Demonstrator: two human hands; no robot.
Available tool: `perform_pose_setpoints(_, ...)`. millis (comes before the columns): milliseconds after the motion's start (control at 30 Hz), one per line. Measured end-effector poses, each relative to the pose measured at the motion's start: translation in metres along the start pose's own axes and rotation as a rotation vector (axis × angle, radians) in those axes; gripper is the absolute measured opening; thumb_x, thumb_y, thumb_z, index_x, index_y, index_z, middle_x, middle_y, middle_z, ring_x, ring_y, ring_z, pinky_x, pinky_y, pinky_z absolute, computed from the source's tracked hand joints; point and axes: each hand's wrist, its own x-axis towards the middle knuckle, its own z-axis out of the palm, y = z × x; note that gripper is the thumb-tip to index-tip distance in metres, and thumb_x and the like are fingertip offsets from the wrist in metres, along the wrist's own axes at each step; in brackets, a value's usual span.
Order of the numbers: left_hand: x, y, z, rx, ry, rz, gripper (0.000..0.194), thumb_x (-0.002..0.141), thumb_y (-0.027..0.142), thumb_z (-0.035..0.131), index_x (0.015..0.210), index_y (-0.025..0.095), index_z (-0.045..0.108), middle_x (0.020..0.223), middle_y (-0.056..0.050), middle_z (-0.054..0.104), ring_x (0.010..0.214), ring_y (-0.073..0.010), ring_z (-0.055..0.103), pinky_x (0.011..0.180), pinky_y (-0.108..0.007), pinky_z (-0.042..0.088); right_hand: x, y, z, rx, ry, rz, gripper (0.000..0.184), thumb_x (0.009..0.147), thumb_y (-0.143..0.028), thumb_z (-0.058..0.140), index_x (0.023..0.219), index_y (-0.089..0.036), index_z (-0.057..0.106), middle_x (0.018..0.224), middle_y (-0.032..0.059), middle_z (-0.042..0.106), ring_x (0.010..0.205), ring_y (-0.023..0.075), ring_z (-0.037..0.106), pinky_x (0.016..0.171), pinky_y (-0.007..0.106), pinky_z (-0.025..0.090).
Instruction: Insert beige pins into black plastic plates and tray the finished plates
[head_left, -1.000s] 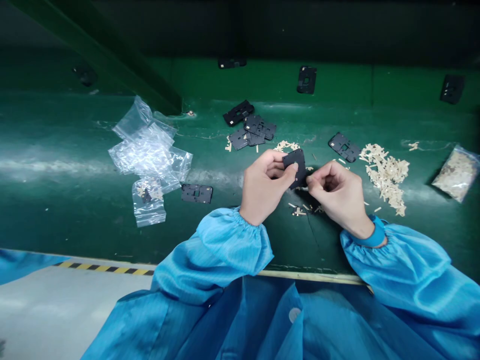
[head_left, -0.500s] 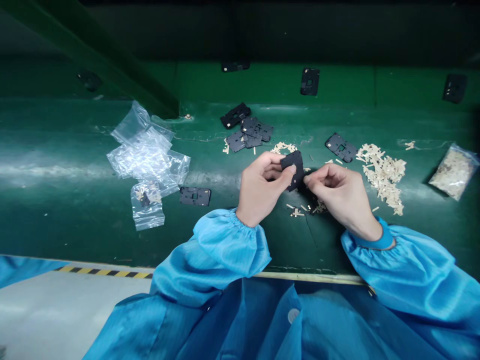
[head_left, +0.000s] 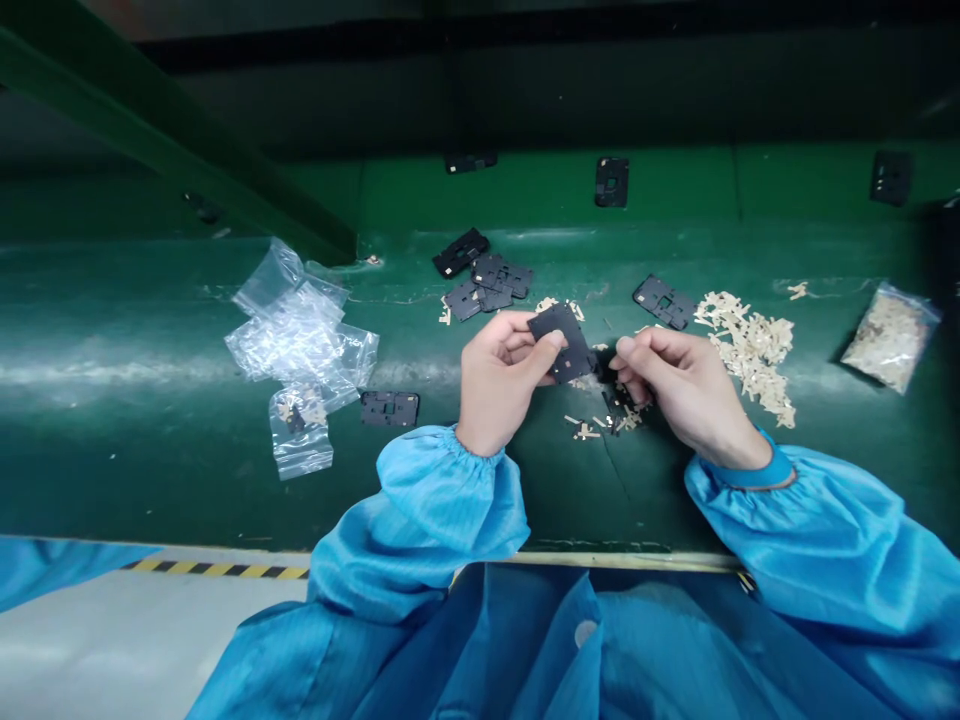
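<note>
Black plate (head_left: pixel 573 347), pinched in left hand (head_left: pixel 499 375), thumb across its face. Runs lengthwise near-to-far, leaning left; lies just left of right hand (head_left: pixel 679 385). There, thumb and forefinger drawn narrow; cannot tell whether holding anything. Farther right, heap of pale strips (head_left: pixel 759 345).

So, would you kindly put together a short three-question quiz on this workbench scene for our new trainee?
1. Multiple choice: what does the left hand hold? A) tweezers; B) a black plastic plate; C) a screwdriver.
2. True or false: the overlapping clear plastic bags lie to the left of the left hand.
3. Fill the gap: the largest heap of cream strips lies nearer the person's ____ than the other hand.
Key: 1. B; 2. True; 3. right hand.
</note>
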Motion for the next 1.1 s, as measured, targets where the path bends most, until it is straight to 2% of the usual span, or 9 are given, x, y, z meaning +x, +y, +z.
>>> perform_pose_setpoints(200, -0.0005, -0.0011, -0.0006, -0.073, -0.017, -0.021, 0.025, 0.081, 0.036, 0.083, 0.093, 0.021, 0.069, 0.081, 0.002, 0.077, 0.065, -0.0106, 0.073, 0.047, -0.014, 0.055, -0.0006, -0.0002, 0.0037, 0.057, -0.075, -0.025, 0.032, 0.087, -0.047, 0.077, 0.080, -0.018, 0.067, 0.062, -0.0024, 0.059, 0.053, 0.0097, 0.050, 0.052, 0.026, 0.037)
perform_pose_setpoints(700, -0.0025, -0.0021, -0.0008, -0.049, -0.041, -0.044, 0.031, 0.080, 0.042, 0.084, 0.096, 0.020, 0.068, 0.083, 0.000, 0.078, 0.067, -0.0124, 0.074, 0.050, -0.016, 0.058, -0.0006, 0.0002, 0.0036, 0.116, -0.191, -0.058, 0.025, 0.092, -0.039, 0.071, 0.082, -0.018, 0.063, 0.064, -0.0032, 0.057, 0.056, 0.0102, 0.050, 0.055, 0.026, 0.037)
perform_pose_setpoints(1100, -0.0025, -0.0022, -0.0013, -0.051, -0.069, -0.036, 0.030, 0.080, 0.041, 0.084, 0.096, 0.021, 0.069, 0.081, 0.001, 0.077, 0.065, -0.0111, 0.073, 0.050, -0.016, 0.058, -0.0018, 0.0003, 0.0053, 0.137, -0.222, -0.048, 0.023, 0.093, -0.036, 0.070, 0.081, -0.019, 0.061, 0.064, -0.0038, 0.056, 0.056, 0.0096, 0.048, 0.054, 0.025, 0.036)
